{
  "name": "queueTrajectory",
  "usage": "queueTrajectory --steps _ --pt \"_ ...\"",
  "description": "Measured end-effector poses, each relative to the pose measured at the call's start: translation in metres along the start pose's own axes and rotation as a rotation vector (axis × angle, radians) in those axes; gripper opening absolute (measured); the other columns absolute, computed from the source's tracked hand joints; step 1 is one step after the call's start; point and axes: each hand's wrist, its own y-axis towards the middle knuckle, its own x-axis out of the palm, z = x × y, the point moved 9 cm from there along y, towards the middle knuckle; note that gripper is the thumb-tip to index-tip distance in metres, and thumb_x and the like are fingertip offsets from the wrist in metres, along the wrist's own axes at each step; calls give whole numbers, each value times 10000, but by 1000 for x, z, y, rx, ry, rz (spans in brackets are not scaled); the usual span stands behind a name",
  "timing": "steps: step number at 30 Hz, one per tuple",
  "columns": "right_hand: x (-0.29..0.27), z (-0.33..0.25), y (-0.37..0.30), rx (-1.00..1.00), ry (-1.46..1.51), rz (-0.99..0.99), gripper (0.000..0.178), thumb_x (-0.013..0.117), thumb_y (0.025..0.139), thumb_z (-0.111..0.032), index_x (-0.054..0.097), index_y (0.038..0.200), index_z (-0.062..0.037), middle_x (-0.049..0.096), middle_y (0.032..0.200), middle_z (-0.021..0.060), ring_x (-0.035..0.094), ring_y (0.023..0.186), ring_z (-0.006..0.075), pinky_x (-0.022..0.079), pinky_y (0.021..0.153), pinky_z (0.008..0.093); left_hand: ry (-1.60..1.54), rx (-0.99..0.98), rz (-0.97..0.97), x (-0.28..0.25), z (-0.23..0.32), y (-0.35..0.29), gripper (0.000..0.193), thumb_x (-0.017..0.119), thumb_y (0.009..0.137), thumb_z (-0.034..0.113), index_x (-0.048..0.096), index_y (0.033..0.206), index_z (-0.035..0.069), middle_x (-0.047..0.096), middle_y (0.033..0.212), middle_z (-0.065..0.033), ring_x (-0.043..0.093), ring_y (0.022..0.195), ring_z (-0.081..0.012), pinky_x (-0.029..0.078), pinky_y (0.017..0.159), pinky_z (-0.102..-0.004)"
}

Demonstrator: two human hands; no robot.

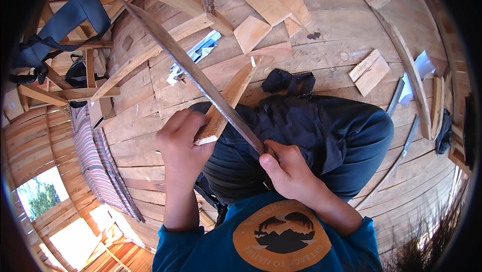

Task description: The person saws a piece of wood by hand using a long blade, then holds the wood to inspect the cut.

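My left hand (182,140) grips the near end of a pale wooden stick (228,100) that slopes up to the right, its far tip resting on the plank floor. My right hand (287,170) is closed on the handle of a long dark blade (193,74). The blade runs diagonally up to the left and lies across the stick near my left hand. Both hands are above my lap in dark trousers (341,141).
A plank floor (321,46) carries several offcut boards, one of them a small block (369,72) at right. A shiny wrapper (196,53) lies behind the blade. Black straps (65,21) hang at upper left. A striped cloth (93,166) lies at left.
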Motion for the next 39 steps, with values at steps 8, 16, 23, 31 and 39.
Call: queueTrajectory --steps 8,16,23,31,39 --pt "-14 45 25 108 -54 48 556 487 991 -456 519 706 20 457 549 106 469 519 195 394 517 344 11 -88 -21 2 -13 -9 185 803 654 23 676 783 -10 604 685 -95 602 583 -190 448 540 -281" --pt "2 17 18 52 21 -27 528 567 953 -451 581 741 32 499 546 156 510 486 251 418 516 379 49 -106 -41 2 -9 -11 166 791 698 36 684 815 -14 629 717 -106 616 615 -207 458 566 -298" --pt "-11 54 39 154 -11 39 523 527 986 -412 505 665 -1 410 538 43 383 534 115 364 502 314 119 -119 -107 -1 -4 -7 148 776 733 45 687 833 -16 631 723 -121 615 619 -226 466 574 -308" --pt "7 13 34 60 27 -122 549 566 940 -482 578 721 21 497 539 132 513 511 260 420 518 363 95 -102 -87 -1 -2 1 173 757 684 0 661 821 -42 638 739 -134 642 663 -247 493 621 -302" --pt "-1 17 33 48 -61 -83 571 585 917 -508 608 720 28 525 532 161 582 513 322 449 532 393 57 -88 -109 2 -4 -3 177 740 684 -12 663 841 -39 640 756 -135 643 665 -247 496 626 -305"
